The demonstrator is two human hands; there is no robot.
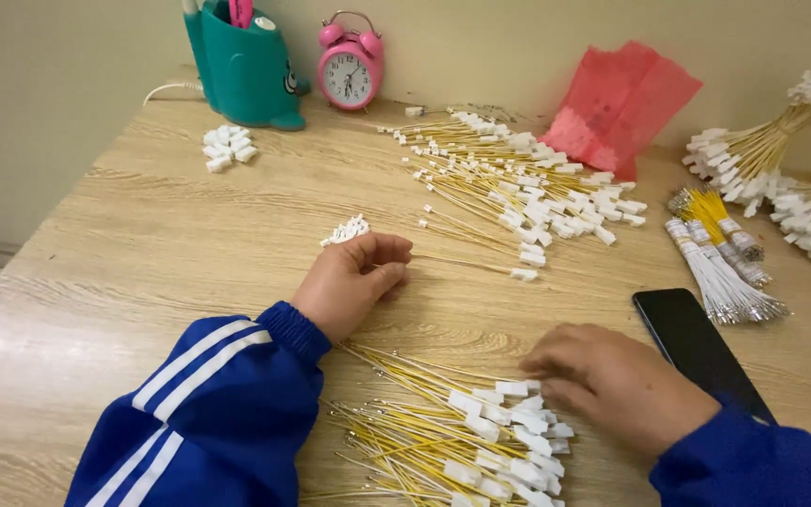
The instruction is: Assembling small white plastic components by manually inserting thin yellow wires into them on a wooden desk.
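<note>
Left hand (354,282): fingers curled in, tips by a small cluster of white connectors (345,230) on the wooden table (143,244); whether it grips any, cannot tell. Right hand (617,380): flat, fingers loosely spread, resting on the near pile of yellow connector wires (452,441).

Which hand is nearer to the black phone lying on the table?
Right. The right hand rests on the near pile of yellow wires, just left of the black phone, almost touching it. The left hand lies curled farther left, well apart from it.
</note>
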